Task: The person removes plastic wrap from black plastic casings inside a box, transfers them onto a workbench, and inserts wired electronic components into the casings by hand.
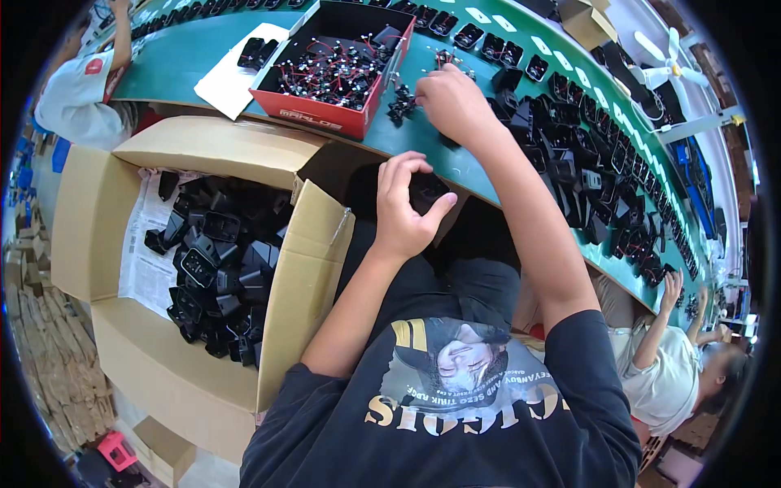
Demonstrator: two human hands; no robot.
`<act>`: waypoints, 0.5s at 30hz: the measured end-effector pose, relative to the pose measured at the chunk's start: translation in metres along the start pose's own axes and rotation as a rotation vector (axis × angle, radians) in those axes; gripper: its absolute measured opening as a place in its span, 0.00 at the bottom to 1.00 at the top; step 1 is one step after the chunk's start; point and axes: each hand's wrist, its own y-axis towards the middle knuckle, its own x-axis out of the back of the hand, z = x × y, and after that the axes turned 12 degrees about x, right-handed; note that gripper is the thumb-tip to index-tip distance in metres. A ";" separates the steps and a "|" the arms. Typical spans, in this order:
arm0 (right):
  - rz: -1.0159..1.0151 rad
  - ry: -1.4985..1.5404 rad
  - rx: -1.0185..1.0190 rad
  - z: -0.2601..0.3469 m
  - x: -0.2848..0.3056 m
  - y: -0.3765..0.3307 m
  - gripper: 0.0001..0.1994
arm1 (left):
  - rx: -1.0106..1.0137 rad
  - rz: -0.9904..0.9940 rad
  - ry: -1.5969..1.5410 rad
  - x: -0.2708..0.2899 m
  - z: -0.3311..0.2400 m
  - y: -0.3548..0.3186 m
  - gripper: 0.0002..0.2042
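Note:
My left hand (400, 213) is at the table's near edge, fingers and thumb curled around a black plastic housing (429, 189) that is dark and partly hidden. Over the green table (476, 171), my right hand (457, 102) points downward with its fingers drawn together. Small wired parts (444, 57) lie right at its fingertips, and another small cluster of wired parts (399, 106) is beside its thumb. Whatever the right fingertips pinch is hidden. To the left of this hand, a red-and-black box (321, 122) contains many small parts with red wires.
An open cardboard box (313, 276) full of black housings stands at my left. Black housings (569, 175) crowd the table's right side, with rows of them along the far side. A white sheet (224, 85) lies beside the red box. Other people work at left and right.

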 end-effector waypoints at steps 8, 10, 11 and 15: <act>-0.145 0.631 -0.270 0.001 0.031 -0.009 0.03 | 0.161 -0.018 0.173 -0.009 -0.003 0.052 0.35; -0.180 0.717 -0.320 0.004 0.032 -0.013 0.03 | 0.191 -0.021 0.211 -0.011 -0.004 0.056 0.36; -0.218 0.733 -0.302 0.007 0.033 -0.016 0.03 | 0.208 0.001 0.179 -0.010 -0.006 0.057 0.37; -0.379 0.791 -0.230 0.018 0.042 -0.027 0.03 | 0.254 0.078 0.087 -0.003 -0.014 0.061 0.37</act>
